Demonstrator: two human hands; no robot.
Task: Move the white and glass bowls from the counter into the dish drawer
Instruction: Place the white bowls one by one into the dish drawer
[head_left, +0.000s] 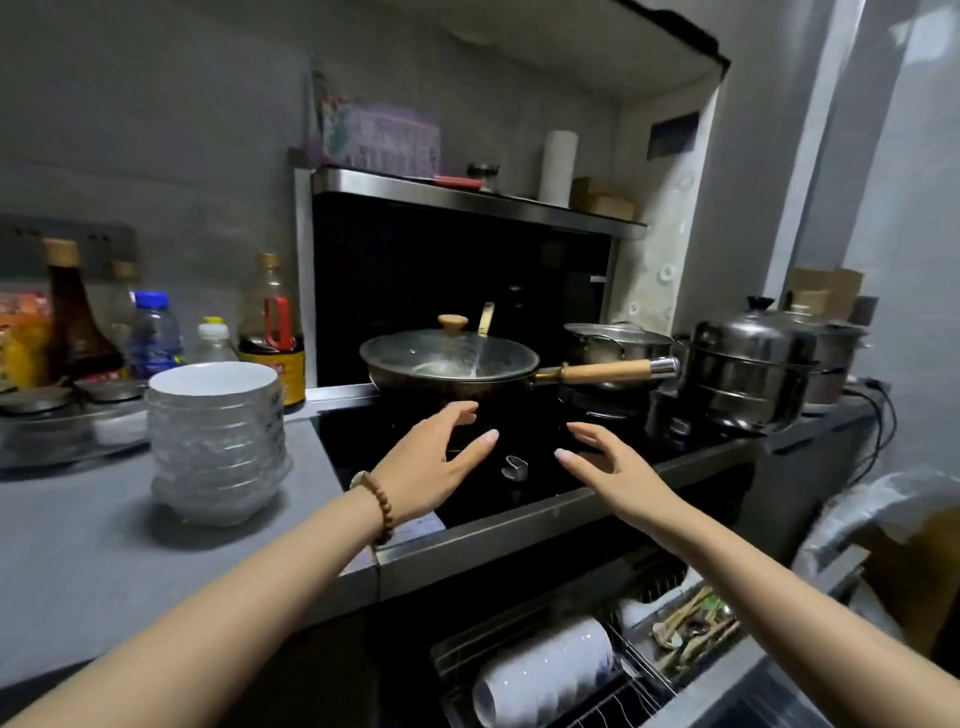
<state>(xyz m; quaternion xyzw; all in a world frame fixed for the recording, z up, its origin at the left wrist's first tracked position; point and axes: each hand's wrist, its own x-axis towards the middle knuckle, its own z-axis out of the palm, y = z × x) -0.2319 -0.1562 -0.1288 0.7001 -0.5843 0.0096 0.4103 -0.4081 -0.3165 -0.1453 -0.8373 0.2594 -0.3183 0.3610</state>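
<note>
A tall stack of glass bowls with a white bowl on top (218, 436) stands on the grey counter (104, 561), left of the stove. My left hand (436, 462), with a bead bracelet on the wrist, hovers open over the black cooktop, right of the stack and apart from it. My right hand (613, 467) is also open and empty over the cooktop's front edge. Below, the dish drawer (597, 670) is pulled out, with a row of white bowls (545, 670) lying on their sides in its wire rack.
A lidded wok with a wooden handle (452, 364) sits on the cooktop, with steel pots (753, 364) to its right. Sauce bottles (270, 332) and jars line the wall behind the stack. Utensils (691, 623) fill the drawer's right compartment.
</note>
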